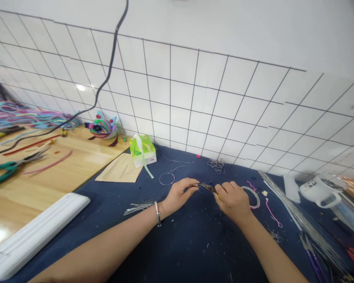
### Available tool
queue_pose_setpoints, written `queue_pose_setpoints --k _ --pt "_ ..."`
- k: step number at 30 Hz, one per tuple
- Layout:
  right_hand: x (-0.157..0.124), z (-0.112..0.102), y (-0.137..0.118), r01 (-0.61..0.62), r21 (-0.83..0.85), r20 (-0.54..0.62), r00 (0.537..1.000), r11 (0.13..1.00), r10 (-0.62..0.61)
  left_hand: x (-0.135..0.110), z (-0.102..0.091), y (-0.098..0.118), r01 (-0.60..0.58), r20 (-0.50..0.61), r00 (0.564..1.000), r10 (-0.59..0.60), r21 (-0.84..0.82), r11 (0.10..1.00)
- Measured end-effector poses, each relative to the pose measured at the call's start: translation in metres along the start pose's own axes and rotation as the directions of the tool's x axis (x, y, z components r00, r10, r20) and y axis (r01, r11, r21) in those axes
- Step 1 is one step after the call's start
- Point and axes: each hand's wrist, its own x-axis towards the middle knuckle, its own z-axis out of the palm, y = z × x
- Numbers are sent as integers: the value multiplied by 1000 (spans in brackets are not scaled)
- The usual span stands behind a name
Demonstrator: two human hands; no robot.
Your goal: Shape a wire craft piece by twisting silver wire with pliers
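My right hand [233, 199] is wrapped around pliers [208, 187] with a yellow handle, and their jaws point left. My left hand [181, 193], with a silver bangle on the wrist, pinches a small, thin piece that looks like wire [198, 185]. It meets the plier tips, but its exact shape is too small to make out. Beyond the left hand a thin wire ring [166, 179] lies on the dark blue cloth [191, 243]. A bundle of short wires [138, 207] rests beside the left wrist. Just right of my right hand is a roll of whitish tape [255, 197].
A tissue pack [143, 150] and brown paper [119, 169] lie near the wall. Left are green-handled pliers [10, 169] and a white bar-shaped case [38, 236]. Right are long clear strips [301, 216], purple-handled scissors [312, 255] and a white mug [320, 190]. Tangled wire [216, 165] sits behind.
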Motion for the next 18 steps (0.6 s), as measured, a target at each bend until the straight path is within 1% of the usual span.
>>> queue_pose_setpoints --k 2,4,8,12,15,18 --pt "0 1 -1 4 0 -4 1000 1000 -4 1 -2 0 -40 15 999 40 -4 999" --pt "0 1 -1 8 -2 -9 1000 1000 -8 3 -4 2 -64 4 998 64 -4 998" --pt "2 0 -4 -1 18 -12 1000 1000 1 7 -8 7 -69 -34 997 68 -25 997" --pt "5 -2 -7 -41 92 -2 999 995 42 10 -12 7 -64 -30 998 63 -54 996" --pt "6 -3 -9 -70 169 13 998 983 69 12 -16 5 -98 -15 995 97 -74 992" --pt "6 -3 -10 -95 244 49 995 965 85 15 -21 4 -128 26 991 132 -102 986"
